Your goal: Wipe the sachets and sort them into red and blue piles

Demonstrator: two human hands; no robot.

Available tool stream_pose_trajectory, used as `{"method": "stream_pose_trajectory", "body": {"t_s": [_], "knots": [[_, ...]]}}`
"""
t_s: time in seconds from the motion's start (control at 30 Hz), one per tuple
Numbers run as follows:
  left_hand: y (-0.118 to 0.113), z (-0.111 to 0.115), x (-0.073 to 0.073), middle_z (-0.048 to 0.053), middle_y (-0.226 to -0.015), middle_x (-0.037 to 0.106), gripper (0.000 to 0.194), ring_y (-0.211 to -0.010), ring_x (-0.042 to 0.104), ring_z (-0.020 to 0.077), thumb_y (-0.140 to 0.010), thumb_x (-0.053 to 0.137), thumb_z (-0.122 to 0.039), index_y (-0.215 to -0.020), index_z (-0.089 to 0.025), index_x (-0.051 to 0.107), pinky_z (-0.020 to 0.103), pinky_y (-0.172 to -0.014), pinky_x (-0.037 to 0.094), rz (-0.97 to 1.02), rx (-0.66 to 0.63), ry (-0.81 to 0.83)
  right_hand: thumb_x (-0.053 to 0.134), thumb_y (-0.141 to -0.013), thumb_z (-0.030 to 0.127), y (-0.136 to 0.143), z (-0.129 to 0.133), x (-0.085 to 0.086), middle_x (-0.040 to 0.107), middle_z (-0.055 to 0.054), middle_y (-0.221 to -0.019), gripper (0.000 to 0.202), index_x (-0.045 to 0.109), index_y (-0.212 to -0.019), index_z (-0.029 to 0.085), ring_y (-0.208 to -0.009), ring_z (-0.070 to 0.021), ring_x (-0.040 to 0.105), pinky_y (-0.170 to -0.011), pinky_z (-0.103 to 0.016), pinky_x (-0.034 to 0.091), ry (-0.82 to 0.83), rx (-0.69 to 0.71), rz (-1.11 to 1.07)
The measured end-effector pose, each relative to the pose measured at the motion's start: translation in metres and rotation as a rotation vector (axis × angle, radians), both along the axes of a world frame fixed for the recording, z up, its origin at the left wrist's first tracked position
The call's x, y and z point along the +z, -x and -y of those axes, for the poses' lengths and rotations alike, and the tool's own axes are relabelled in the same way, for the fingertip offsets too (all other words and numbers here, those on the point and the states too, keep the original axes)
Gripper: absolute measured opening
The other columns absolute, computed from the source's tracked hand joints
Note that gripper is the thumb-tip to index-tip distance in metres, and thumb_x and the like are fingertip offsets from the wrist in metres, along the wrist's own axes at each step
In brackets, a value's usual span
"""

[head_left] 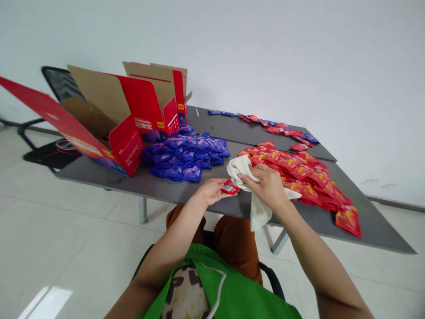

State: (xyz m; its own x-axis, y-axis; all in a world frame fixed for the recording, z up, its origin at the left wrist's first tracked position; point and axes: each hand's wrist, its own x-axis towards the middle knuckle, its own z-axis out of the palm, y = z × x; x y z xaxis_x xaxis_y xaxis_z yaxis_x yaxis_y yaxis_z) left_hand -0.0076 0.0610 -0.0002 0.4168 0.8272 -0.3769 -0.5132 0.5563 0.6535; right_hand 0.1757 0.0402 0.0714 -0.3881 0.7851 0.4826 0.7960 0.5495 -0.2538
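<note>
Close to the table's front edge, my left hand (212,191) grips a small red packet (230,188) by its left side. My right hand (267,182) is closed on a white cloth (260,210), which hangs over the table edge and touches the packet's upper right. Behind and to the right of my right hand lies a large pile of red packets (305,173). A heap of blue packets (186,153) lies to the left, beyond my left hand.
Open red cardboard boxes (128,144) stand on the left of the grey table (166,188). Along the back lies a row of red and blue packets (282,129). A black chair (49,153) stands at the far left, and a white wall rises behind.
</note>
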Motion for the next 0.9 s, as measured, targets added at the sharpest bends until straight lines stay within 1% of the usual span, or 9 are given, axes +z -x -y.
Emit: {"method": "stream_pose_trajectory", "body": {"t_s": [0.13, 0.27, 0.4, 0.5, 0.57, 0.63, 0.77, 0.83, 0.9], "knots": [[0.005, 0.007, -0.002, 0.013, -0.083, 0.072, 0.026, -0.074, 0.070, 0.0229, -0.073, 0.054, 0.006, -0.094, -0.006, 0.065, 0.047, -0.079, 0.056, 0.020, -0.075, -0.079, 0.048, -0.092, 0.051, 0.016, 0.008, -0.025, 0.063, -0.005, -0.087, 0.037, 0.071, -0.096, 0.022, -0.076, -0.0155, 0.059, -0.067, -0.023, 0.037, 0.146, -0.024, 0.138], [0.008, 0.014, -0.006, 0.011, -0.083, 0.072, 0.030, -0.073, 0.069, 0.0215, -0.068, 0.058, 0.005, -0.093, -0.008, 0.066, 0.048, -0.081, 0.055, -0.003, -0.061, -0.154, 0.044, -0.092, 0.056, 0.031, 0.011, -0.052, 0.066, -0.004, -0.099, 0.040, 0.070, -0.097, 0.027, -0.081, -0.0165, 0.062, -0.068, -0.024, 0.038, 0.255, -0.166, 0.197], [0.001, 0.018, -0.008, 0.012, -0.084, 0.072, 0.023, -0.074, 0.069, 0.0209, -0.071, 0.056, 0.002, -0.090, -0.007, 0.066, 0.047, -0.082, 0.055, -0.065, -0.005, -0.157, 0.041, -0.091, 0.061, 0.031, -0.006, -0.050, 0.068, -0.007, -0.093, 0.045, 0.070, -0.095, 0.026, -0.082, -0.0185, 0.063, -0.067, -0.024, 0.039, 0.302, -0.329, 0.236], [0.002, 0.020, -0.009, 0.014, -0.096, 0.071, 0.031, -0.082, 0.069, 0.0215, -0.072, 0.058, 0.000, -0.101, -0.007, 0.066, 0.043, -0.083, 0.055, -0.066, -0.026, -0.188, 0.046, -0.090, 0.059, 0.022, -0.025, -0.043, 0.069, -0.009, -0.091, 0.043, 0.070, -0.097, 0.024, -0.082, -0.0207, 0.064, -0.064, -0.025, 0.039, 0.338, -0.450, 0.264], [0.006, 0.021, -0.010, 0.015, -0.106, 0.069, 0.037, -0.089, 0.068, 0.0223, -0.072, 0.061, -0.002, -0.108, -0.008, 0.064, 0.042, -0.086, 0.053, -0.027, -0.075, -0.214, 0.049, -0.089, 0.057, 0.016, -0.029, -0.040, 0.070, -0.008, -0.087, 0.040, 0.070, -0.094, 0.024, -0.081, -0.0211, 0.065, -0.063, -0.025, 0.038, 0.358, -0.466, 0.245], [0.012, 0.021, -0.011, 0.016, -0.107, 0.069, 0.036, -0.092, 0.067, 0.0238, -0.071, 0.064, -0.005, -0.108, -0.008, 0.065, 0.044, -0.089, 0.051, 0.010, -0.132, -0.229, 0.050, -0.088, 0.058, 0.017, -0.019, -0.041, 0.070, -0.007, -0.083, 0.040, 0.070, -0.092, 0.024, -0.079, -0.0201, 0.065, -0.064, -0.024, 0.038, 0.345, -0.415, 0.189], [0.014, 0.020, -0.011, 0.014, -0.089, 0.072, 0.030, -0.084, 0.069, 0.0261, -0.065, 0.065, -0.001, -0.094, -0.006, 0.067, 0.050, -0.089, 0.050, 0.017, -0.166, -0.219, 0.049, -0.090, 0.055, 0.033, 0.019, -0.051, 0.070, -0.004, -0.085, 0.037, 0.070, -0.090, 0.025, -0.080, -0.0174, 0.064, -0.068, -0.023, 0.039, 0.278, -0.266, 0.077], [0.010, 0.020, -0.009, 0.012, -0.083, 0.072, 0.030, -0.081, 0.069, 0.0256, -0.062, 0.062, 0.004, -0.090, -0.006, 0.068, 0.050, -0.088, 0.050, -0.027, -0.135, -0.195, 0.050, -0.089, 0.054, 0.039, 0.028, -0.054, 0.070, -0.005, -0.090, 0.034, 0.070, -0.093, 0.026, -0.082, -0.0178, 0.065, -0.070, -0.023, 0.040, 0.283, -0.285, 0.060], [0.004, 0.019, -0.007, 0.012, -0.081, 0.072, 0.028, -0.079, 0.069, 0.0242, -0.063, 0.059, 0.003, -0.088, -0.006, 0.068, 0.048, -0.087, 0.051, -0.083, -0.102, -0.171, 0.050, -0.088, 0.056, 0.038, 0.022, -0.053, 0.070, -0.007, -0.090, 0.037, 0.070, -0.097, 0.026, -0.082, -0.0204, 0.065, -0.069, -0.026, 0.041, 0.317, -0.387, 0.085]]}}
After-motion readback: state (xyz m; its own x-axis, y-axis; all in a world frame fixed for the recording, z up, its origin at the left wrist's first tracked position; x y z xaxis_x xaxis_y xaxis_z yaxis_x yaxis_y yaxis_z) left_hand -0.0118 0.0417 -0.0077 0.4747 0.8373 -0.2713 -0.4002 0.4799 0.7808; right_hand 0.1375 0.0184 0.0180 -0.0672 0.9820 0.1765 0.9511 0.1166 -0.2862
